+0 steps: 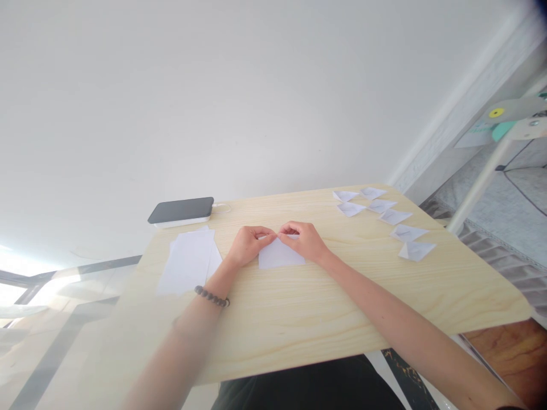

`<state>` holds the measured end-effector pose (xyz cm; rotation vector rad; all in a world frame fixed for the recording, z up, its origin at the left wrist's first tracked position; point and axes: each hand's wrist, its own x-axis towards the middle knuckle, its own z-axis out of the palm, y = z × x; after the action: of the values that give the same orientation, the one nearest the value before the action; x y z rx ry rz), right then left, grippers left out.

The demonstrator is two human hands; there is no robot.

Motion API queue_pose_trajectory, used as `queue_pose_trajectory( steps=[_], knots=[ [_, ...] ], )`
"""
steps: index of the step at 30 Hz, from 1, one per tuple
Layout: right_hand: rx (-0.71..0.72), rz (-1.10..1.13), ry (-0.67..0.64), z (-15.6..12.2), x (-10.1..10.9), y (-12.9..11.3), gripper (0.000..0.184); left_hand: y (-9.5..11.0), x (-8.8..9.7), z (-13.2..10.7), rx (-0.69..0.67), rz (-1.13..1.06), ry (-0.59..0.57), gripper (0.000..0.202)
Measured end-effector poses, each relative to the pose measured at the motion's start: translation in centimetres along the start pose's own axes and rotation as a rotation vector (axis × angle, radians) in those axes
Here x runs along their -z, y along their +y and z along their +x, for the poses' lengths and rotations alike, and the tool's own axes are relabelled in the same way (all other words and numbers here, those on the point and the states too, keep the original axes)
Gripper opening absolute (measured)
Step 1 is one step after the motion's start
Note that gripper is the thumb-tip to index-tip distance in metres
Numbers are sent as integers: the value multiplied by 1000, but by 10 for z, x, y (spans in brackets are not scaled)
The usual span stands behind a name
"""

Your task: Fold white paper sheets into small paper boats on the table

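Observation:
A small white sheet of paper (281, 257) lies on the light wooden table (290, 319) in front of me. My left hand (252, 244) pinches its far edge near the middle, thumb against fingers. Right beside it my right hand (304, 239) grips the same edge, so both sets of fingertips nearly meet. The near part of the sheet shows flat between and below my hands; its far edge is mostly hidden by my fingers. A dark beaded bracelet (212, 296) circles my left wrist.
Left of my hands lies a loose stack of white paper (188, 259). Behind it, a dark-topped white device (182, 211) has a cable plugged in. Several folded paper pieces (395, 216) stand along the table's right side. A white wall (256, 114) rises behind the table.

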<state>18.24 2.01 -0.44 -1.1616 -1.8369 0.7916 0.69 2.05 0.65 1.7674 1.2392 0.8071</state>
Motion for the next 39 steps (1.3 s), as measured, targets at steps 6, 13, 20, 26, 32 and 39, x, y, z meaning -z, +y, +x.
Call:
queue_pose_trajectory(
  steps=[6,13,20,26,32,39],
  knots=[
    [-2,-21,-43,1,1,3,11,1,1,0,16,11,-27,33],
    [-3,-13,-132,4,11,2,12,3,2,1,57,-26,-18,33],
    [-75,1,-231,6,29,7,17,-3,5,4,103,-117,-8,36],
    [-136,14,-269,6,43,18,16,-9,5,6,144,-203,16,37],
    [-174,98,-169,2,50,24,18,-17,20,6,208,-239,127,40],
    [-85,34,-81,0,26,10,27,-15,22,5,178,-125,124,38]
  ],
)
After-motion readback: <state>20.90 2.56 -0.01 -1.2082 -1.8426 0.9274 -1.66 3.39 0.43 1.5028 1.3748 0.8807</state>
